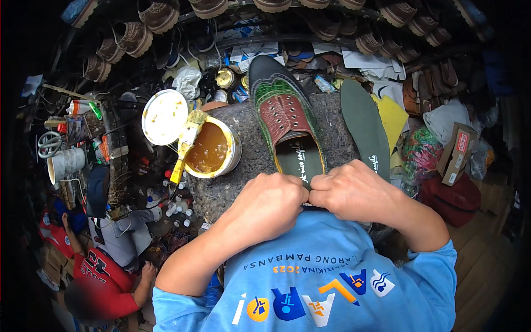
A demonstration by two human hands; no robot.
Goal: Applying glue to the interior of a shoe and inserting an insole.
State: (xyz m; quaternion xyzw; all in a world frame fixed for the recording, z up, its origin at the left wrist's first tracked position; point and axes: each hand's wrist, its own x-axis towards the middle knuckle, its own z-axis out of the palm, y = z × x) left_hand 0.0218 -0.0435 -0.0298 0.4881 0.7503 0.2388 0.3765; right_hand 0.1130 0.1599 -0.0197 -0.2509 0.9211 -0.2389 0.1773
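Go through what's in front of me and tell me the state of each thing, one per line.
Shoe: unlaced, toe pointing away, heel gripped by both hands.
Left hand: closed on the heel.
Right hand: closed on the heel.
Glue tub: open, partly full.
Lid: off, beside the tub.
Brush: resting across the tub's rim.
Green insole: loose beside the shoe.

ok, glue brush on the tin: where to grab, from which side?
Take the brush by its yellow handle, coming from the lower left. The handle hangs free past the rim of the glue tin; the bristle end lies over the glue.
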